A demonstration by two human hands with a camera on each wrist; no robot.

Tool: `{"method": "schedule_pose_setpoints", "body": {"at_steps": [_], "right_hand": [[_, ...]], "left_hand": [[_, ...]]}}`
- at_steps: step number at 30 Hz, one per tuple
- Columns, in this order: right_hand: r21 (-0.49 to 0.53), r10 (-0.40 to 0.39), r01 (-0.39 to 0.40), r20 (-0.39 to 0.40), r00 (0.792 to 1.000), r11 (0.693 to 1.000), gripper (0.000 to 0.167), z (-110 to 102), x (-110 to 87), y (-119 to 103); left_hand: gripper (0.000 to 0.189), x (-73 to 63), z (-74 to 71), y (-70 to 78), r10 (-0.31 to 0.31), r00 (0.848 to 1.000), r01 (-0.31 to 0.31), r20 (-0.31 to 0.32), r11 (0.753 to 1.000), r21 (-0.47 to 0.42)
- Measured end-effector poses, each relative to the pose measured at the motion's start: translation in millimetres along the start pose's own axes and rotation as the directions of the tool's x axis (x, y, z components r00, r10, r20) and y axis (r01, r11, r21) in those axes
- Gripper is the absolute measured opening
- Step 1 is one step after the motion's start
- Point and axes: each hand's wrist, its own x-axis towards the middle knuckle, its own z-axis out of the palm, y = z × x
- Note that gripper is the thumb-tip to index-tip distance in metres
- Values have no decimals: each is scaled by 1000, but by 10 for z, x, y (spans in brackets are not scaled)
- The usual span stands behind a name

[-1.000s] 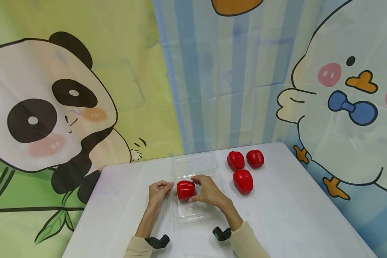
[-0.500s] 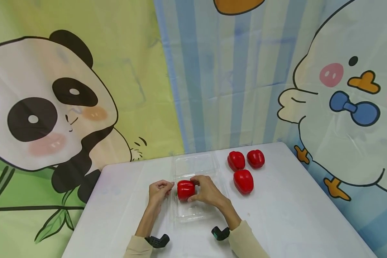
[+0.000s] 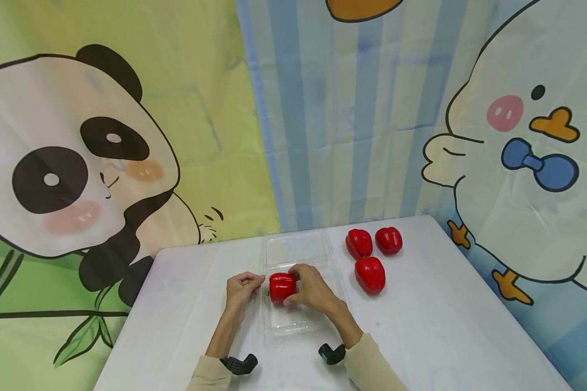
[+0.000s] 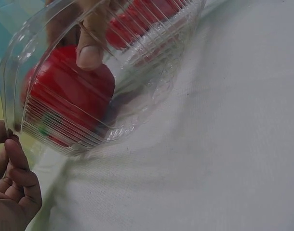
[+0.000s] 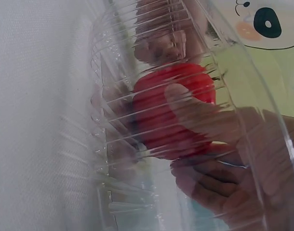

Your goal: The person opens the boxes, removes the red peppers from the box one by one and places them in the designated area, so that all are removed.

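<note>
A red bell pepper [image 3: 281,285] sits in a clear plastic clamshell box [image 3: 289,329] whose lid [image 3: 295,250] is folded back toward the wall. My right hand [image 3: 317,291] holds the pepper from the right, thumb near its front and fingers at its back. In the right wrist view the pepper [image 5: 154,113] shows through the ribbed box wall, with the thumb lying on it. My left hand [image 3: 241,291] pinches the left rim of the box between thumb and forefinger. Its green stem [image 4: 44,126] faces that side in the left wrist view.
Three more red bell peppers [image 3: 369,275] lie in a group right of the box on the white table [image 3: 445,326]. A printed cloth backdrop [image 3: 318,119] with a panda and a chick hangs behind the table.
The right thumb and wrist have shifted slightly leftward against the pepper. The left hand and the box have stayed nearly still, and the head view has drifted a little.
</note>
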Motion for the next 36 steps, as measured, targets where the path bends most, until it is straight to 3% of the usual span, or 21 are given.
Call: {"method": "schedule_pose_setpoints", "body": {"at_steps": [8, 24, 36], "right_hand": [[-26, -21, 21, -12, 1000, 999, 72, 16, -32, 26], [-43, -19, 20, 21, 1000, 999, 73, 1, -17, 32], [-8, -42, 43, 24, 999, 999, 73, -37, -61, 75]], "left_hand": [[20, -6, 4, -22, -14, 1000, 14, 2, 1000, 12], [17, -18, 1, -21, 22, 1000, -22, -20, 1000, 21], [18, -2, -2, -32, 6, 1000, -6, -14, 1000, 21]]}}
